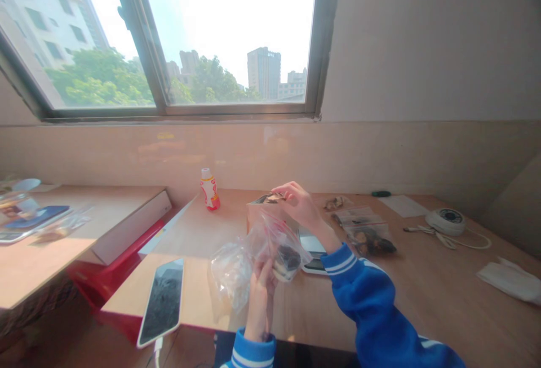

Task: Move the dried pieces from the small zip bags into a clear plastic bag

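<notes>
My left hand (262,275) is closed around the lower part of a clear zip bag (264,233), which has dark dried pieces (288,256) inside. Above the bag, my right hand (301,207) reaches over a cardboard box (253,216), its fingertips pinched on a pale brown dried slice (276,196) at the box's top. The box is partly hidden by the bag. Crumpled clear plastic bags (231,272) lie left of my left hand. A flat silver and white device, perhaps a scale (310,241), sits partly hidden beneath my right wrist.
Filled zip bags (366,233) lie to the right, near a white dome camera (446,221) with its cable. A red and white bottle (210,190) stands at the back left. A phone (163,297) with a plugged cable overhangs the front edge. White tissue (511,280) lies far right.
</notes>
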The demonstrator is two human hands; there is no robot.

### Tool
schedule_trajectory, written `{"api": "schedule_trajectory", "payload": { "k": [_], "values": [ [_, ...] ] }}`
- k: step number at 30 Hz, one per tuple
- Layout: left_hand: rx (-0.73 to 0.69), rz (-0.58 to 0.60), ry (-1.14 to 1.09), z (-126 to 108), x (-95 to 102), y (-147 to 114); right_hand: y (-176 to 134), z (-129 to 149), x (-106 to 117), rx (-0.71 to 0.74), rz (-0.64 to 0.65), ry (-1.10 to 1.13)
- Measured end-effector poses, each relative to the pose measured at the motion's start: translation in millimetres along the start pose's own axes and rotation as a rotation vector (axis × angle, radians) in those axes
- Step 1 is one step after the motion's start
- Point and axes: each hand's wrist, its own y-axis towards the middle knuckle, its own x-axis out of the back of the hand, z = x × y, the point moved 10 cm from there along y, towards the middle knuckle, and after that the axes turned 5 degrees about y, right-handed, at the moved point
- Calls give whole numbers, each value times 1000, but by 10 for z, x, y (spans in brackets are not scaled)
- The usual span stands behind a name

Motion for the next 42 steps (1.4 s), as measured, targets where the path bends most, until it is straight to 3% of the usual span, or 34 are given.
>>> {"api": "schedule_trajectory", "payload": {
  "k": [9, 17, 29, 35, 39, 42],
  "values": [
    [-26, -5, -41, -49, 1, -21, -19, -113, 204, -115, -186, 85],
    [9, -38, -19, 5, 44, -13, -28, -283, 226, -165, -233, 224],
    [33, -93, -62, 45, 88, -15, 10, -163, 30, -157, -37, 48],
    [9, 27, -141, -9, -42, -47, 19, -37, 86, -100, -96, -4],
    [-51, 78, -77, -78, -74, -51, -100, 122, 217, -87, -150, 5],
    [-93, 91, -28, -115, -102, -51, -267, 59, 108, -204, 20, 112]
  ]
}}
